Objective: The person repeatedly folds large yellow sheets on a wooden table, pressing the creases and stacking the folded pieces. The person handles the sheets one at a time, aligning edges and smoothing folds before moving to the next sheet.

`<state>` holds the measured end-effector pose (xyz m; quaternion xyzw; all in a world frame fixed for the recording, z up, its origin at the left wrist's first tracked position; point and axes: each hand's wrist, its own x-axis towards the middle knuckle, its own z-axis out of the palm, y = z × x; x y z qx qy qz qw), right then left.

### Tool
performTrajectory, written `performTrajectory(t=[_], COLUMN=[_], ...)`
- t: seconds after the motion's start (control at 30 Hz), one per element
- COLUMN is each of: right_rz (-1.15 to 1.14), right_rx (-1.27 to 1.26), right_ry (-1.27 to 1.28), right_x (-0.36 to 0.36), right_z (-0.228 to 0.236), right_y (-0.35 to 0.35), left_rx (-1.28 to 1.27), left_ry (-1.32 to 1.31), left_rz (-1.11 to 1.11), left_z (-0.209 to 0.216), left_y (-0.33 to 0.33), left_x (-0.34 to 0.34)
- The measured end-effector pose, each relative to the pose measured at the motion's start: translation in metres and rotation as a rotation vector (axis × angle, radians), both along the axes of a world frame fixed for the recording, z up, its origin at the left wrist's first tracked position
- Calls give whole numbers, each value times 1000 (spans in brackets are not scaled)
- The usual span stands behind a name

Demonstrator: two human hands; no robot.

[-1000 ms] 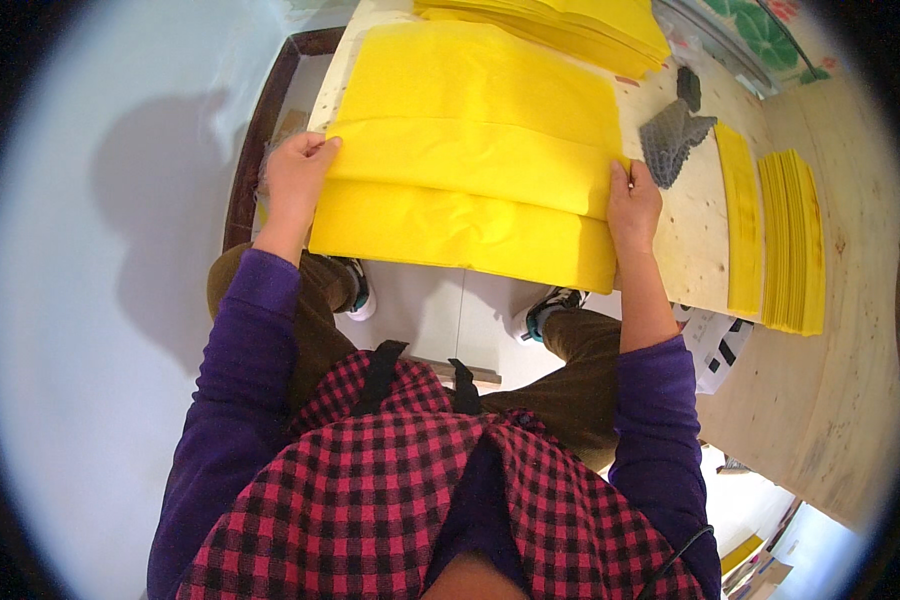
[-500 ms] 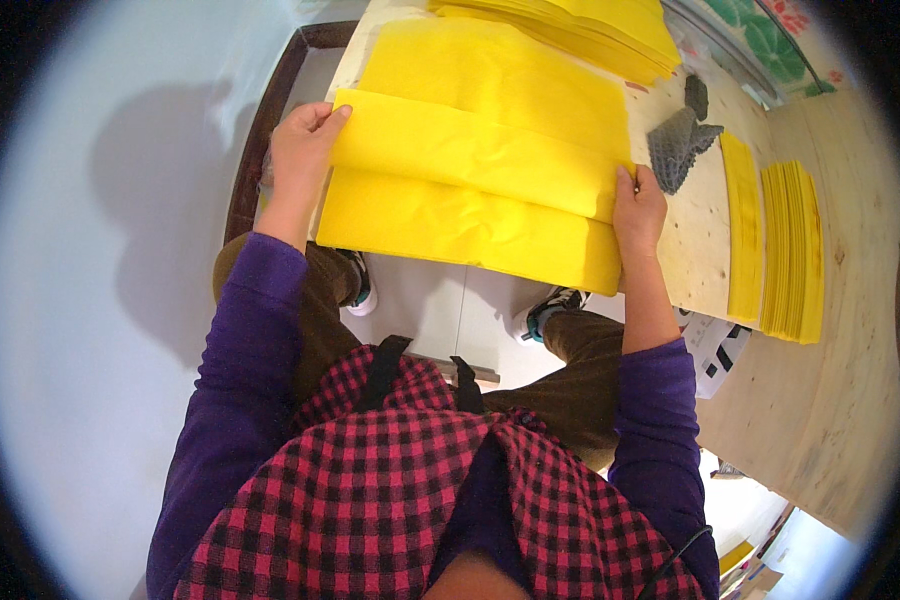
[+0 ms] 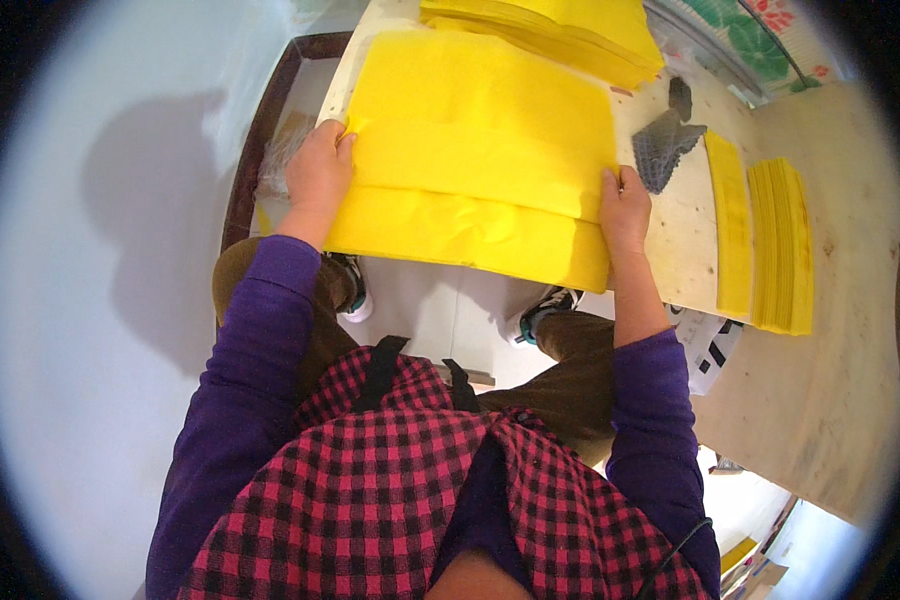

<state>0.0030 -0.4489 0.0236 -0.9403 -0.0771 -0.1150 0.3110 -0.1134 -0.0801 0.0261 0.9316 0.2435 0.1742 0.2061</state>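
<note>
A yellow fabric-like sheet [image 3: 480, 130] lies on the wooden table, with a fold running across it. Its near part [image 3: 460, 230] hangs toward the table's front edge. At the sheet's left side, my left hand [image 3: 320, 170] is closed on the edge, thumb on top. On the opposite side, my right hand [image 3: 626, 205] pinches the right edge near the fold line. Fingertips of both hands are partly hidden by the sheet.
A stack of yellow sheets [image 3: 560, 35] lies at the back. To the right are a dark grey mesh piece [image 3: 665, 145], a narrow yellow strip [image 3: 730, 220] and a pile of folded yellow strips [image 3: 780, 245] on the wooden table [image 3: 685, 230]. A wall [image 3: 100, 300] stands at left.
The raised flap of the sheet now lies flatter against the rest. My left hand has moved slightly down and right; my right hand shifted a little left. Both still hold the edges.
</note>
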Motion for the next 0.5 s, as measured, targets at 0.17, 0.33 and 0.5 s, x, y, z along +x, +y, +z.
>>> performTrajectory(t=[0.17,0.33,0.5], right_rz=[-32,411,864], right_rx=[-108,-67,-156], right_ry=[-96,-239,-146], right_x=[-4,-40,-88], right_z=[32,59,31], right_y=[3,71,179], left_rx=[57,35,37], left_ry=[53,66,73], left_rz=[-10,-19,-21], left_z=[-1,-1,2], left_y=[1,0,0], left_x=[1,1,2])
